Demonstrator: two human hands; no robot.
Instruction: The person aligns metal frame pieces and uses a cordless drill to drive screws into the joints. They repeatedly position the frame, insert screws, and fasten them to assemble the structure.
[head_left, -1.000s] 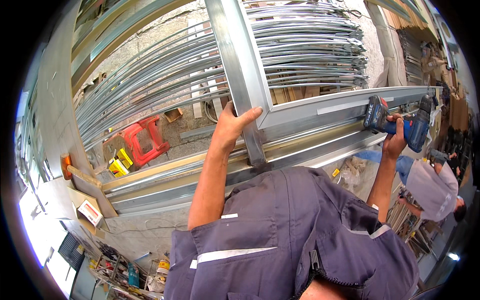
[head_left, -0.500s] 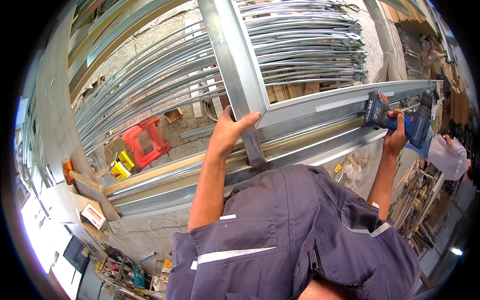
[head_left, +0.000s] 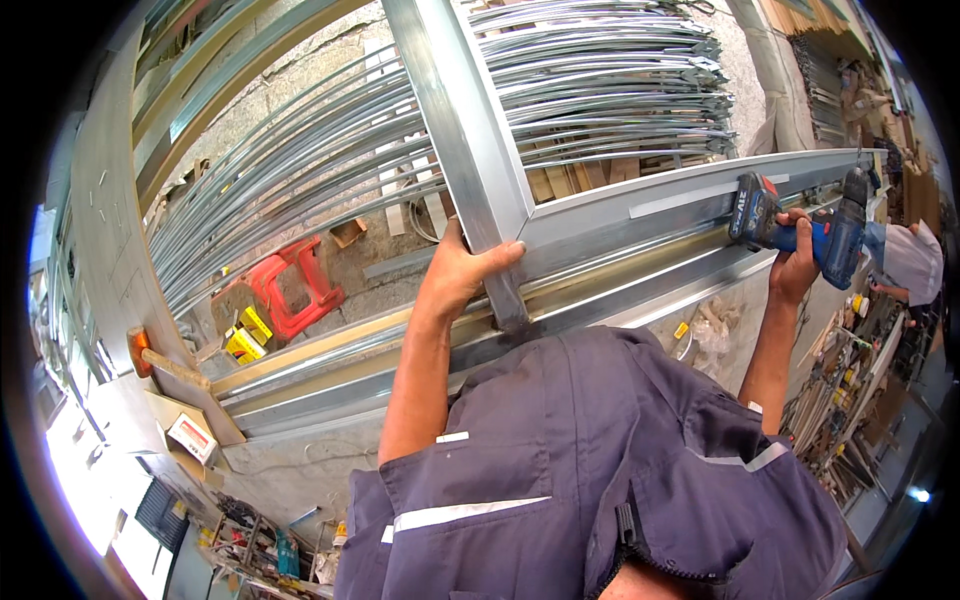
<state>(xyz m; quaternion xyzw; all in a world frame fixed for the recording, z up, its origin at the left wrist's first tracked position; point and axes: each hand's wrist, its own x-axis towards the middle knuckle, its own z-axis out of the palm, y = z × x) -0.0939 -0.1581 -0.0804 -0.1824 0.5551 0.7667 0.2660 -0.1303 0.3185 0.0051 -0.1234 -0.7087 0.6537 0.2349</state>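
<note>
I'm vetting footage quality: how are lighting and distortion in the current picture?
Head view throughout: black fisheye corners, rods seemingly bowed by the lens; lower left washed out to white; pale sheen on the bar; a small light glaring at lower right; drill readable but dark.

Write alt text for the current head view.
The right hand holds a blue cordless drill while the left hand clasps a metal crossbar beside a mitred frame corner. Long thin metal rods lie beyond; an orange-headed hammer rests at left.
</note>
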